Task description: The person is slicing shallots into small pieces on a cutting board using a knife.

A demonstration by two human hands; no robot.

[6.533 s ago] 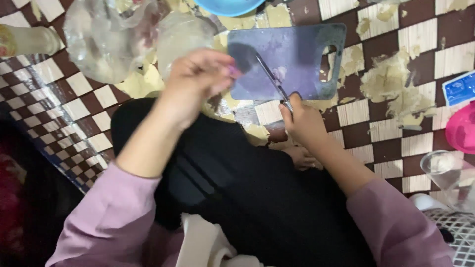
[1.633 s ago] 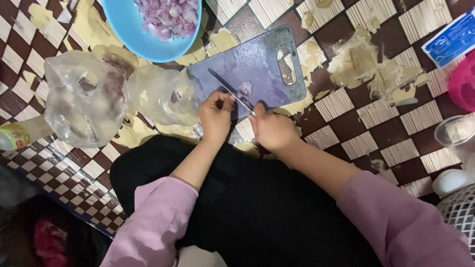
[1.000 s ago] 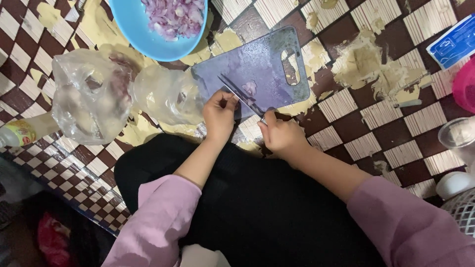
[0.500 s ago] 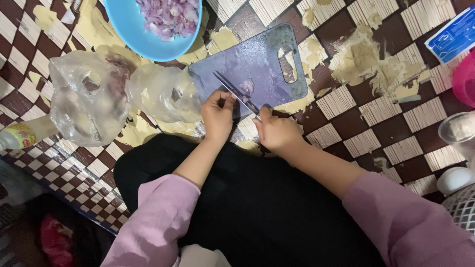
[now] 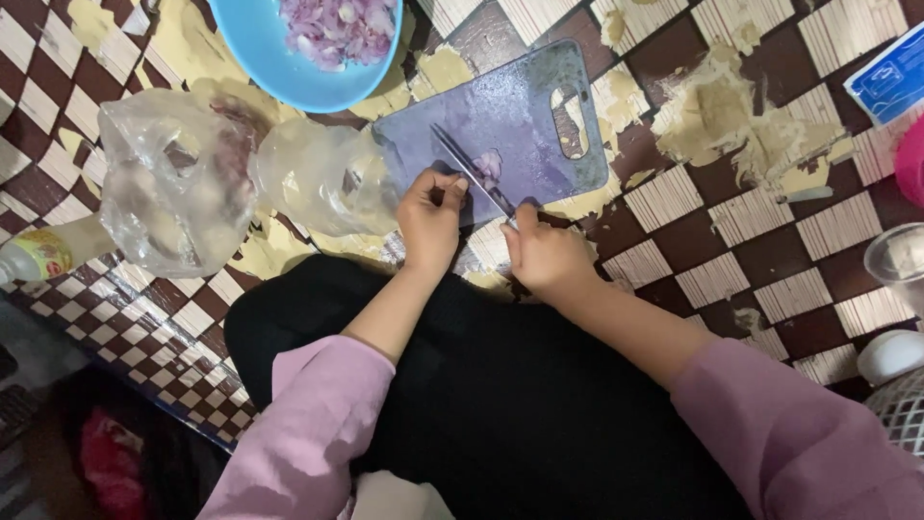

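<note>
Onion pieces (image 5: 488,166), a small purple heap, lie mid-board on the one grey-blue cutting board (image 5: 500,135), whose near edge sits just beyond both hands and whose far-right end with the handle slot is bare. One knife (image 5: 472,175) slants across the board, its handle closed inside the right hand (image 5: 544,255), while the left hand (image 5: 431,220) rests curled at the board's near edge, and whether it grips anything cannot be told. Far left sits one blue bowl (image 5: 260,58) of chopped onion, with two clear plastic bags (image 5: 178,188) crowding the board's left side, while open checkered floor (image 5: 770,250) lies right.

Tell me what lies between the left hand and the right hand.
Head view: the thin knife blade crosses the purple plastic cutting board between left hand and right hand.
</note>
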